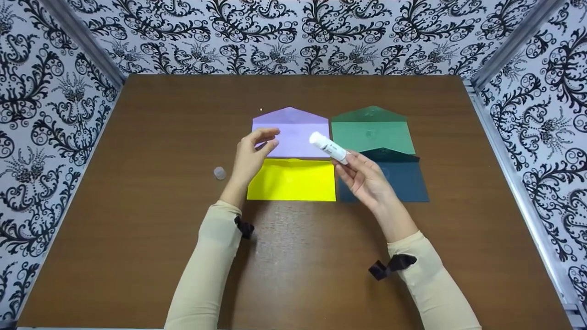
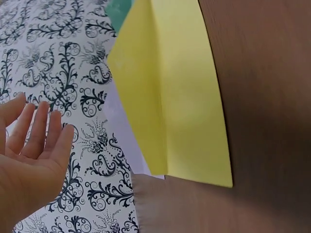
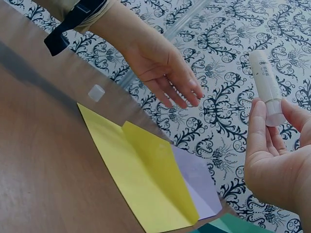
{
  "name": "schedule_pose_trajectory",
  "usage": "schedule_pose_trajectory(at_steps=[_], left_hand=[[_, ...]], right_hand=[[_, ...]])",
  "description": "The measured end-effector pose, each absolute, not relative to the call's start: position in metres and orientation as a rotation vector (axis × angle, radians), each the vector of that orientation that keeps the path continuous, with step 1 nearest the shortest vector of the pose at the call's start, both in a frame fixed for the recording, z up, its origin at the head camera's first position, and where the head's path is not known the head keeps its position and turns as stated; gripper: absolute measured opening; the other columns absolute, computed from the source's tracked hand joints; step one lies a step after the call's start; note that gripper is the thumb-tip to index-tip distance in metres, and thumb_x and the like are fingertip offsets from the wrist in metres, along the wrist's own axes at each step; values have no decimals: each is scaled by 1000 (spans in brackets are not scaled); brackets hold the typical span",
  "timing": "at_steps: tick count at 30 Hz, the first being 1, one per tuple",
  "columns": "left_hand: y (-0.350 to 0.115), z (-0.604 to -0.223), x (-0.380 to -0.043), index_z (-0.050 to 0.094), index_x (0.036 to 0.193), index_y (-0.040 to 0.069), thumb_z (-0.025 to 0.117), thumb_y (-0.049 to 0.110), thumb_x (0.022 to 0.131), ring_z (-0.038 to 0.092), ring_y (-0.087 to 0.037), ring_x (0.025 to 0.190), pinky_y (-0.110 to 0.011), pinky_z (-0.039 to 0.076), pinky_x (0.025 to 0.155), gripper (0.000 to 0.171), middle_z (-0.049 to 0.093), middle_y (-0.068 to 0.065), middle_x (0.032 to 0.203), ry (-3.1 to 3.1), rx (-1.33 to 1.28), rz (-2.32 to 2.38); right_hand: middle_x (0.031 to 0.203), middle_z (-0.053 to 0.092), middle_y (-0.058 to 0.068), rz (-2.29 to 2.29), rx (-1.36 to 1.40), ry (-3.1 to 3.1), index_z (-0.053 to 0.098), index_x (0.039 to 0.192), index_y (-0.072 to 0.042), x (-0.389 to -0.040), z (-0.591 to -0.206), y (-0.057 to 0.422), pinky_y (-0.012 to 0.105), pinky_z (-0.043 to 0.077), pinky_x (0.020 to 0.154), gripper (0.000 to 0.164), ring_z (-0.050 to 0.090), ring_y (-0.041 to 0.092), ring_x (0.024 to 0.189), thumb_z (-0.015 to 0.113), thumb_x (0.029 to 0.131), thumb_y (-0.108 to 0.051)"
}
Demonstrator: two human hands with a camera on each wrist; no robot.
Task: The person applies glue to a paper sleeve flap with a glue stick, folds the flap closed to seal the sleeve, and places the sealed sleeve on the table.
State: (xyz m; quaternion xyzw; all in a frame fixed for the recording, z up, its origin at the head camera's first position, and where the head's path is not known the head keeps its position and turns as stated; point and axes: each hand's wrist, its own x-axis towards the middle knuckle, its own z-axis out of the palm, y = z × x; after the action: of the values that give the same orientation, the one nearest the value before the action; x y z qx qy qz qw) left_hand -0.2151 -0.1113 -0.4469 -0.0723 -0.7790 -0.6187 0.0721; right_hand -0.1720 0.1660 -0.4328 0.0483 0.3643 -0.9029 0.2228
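In the head view, a slim white tube [image 1: 329, 147], marked with small dark lettering, is pinched between the thumb and fingers of the right hand [image 1: 367, 181]. It is held tipped toward ten o'clock, with a dark blue envelope [image 1: 408, 178] seen at its four o'clock. At its nine o'clock, the left hand [image 1: 252, 156] is held with thumb and fingers parted.

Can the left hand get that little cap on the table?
Most likely yes: the left hand holds nothing, and the cap lies uncovered on the tabletop to its left, with nothing seen standing between them.
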Motion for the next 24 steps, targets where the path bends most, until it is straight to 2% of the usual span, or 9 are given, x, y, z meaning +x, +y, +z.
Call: schedule_pose_trajectory(at_steps=[8, 13, 24], left_hand=[[-113, -447, -230, 64, 120, 16, 63, 17, 91, 55, -18, 117, -32, 42, 104, 30, 61, -1, 127, -2693, -231, -1345], [-113, -450, -237, 61, 125, 20, 63, 21, 91, 50, -19, 124, -35, 40, 106, 33, 56, 0, 133, -2903, -185, -1092], [-119, -464, -252, 60, 126, 16, 60, 19, 92, 50, -27, 125, -41, 41, 105, 34, 55, -7, 134, -3122, -198, -762]], right_hand=[[120, 51, 17, -2521, 90, 987, 47, 123, 0, -180, -427, 169, 26, 54, 84, 35, 65, 23, 101, 59, 92, -8], [120, 50, 16, -2531, 105, 1005, 48, 122, -1, -184, -423, 168, 26, 55, 83, 34, 66, 22, 97, 60, 91, -9], [124, 47, 17, -2530, 131, 1006, 44, 126, -1, -187, -419, 168, 27, 55, 82, 41, 66, 23, 97, 62, 89, -9]])
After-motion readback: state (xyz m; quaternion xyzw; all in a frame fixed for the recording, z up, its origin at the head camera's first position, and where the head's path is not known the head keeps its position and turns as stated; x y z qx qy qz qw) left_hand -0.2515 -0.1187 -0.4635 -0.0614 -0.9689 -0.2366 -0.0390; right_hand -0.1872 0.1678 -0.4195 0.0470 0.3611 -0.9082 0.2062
